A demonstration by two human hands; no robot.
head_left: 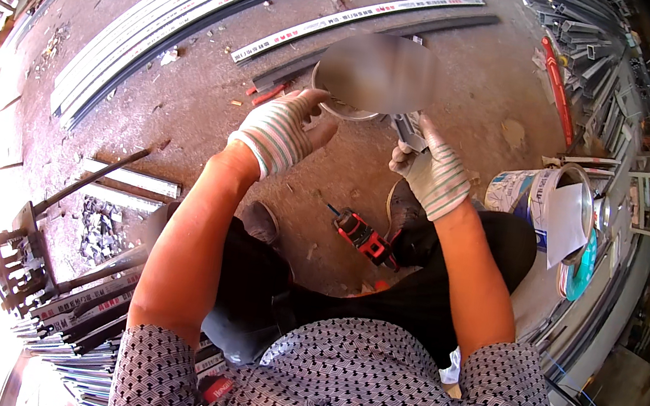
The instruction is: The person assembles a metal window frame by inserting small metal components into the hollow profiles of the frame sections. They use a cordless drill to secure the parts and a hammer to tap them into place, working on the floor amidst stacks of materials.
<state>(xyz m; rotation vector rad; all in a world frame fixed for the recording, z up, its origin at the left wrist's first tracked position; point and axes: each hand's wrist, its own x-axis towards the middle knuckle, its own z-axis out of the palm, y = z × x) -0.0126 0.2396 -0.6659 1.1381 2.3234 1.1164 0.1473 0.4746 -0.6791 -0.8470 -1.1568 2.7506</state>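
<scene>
Both my hands wear striped knit gloves. My left hand (281, 132) is raised in front of me, its fingers slightly curled and thumb apart, with nothing visible in it. In my right hand (433, 172) is a short grey metal piece (408, 132), pinched between thumb and fingers; its exact kind is unclear. Just beyond both hands is a round container (354, 114), most of it hidden by a blurred patch. Below the hands, a red and black cordless drill (366, 238) lies on the floor between my feet. A red-handled tool (267, 94) lies beyond my left hand.
Long labelled metal profiles (202, 15) lie across the floor ahead. A white bucket (530, 194) stands at right, near a red long tool (557, 90) and piled profile offcuts (593, 41). At left is a metal stand with rods (26, 232); more profiles (90, 307) are stacked beneath.
</scene>
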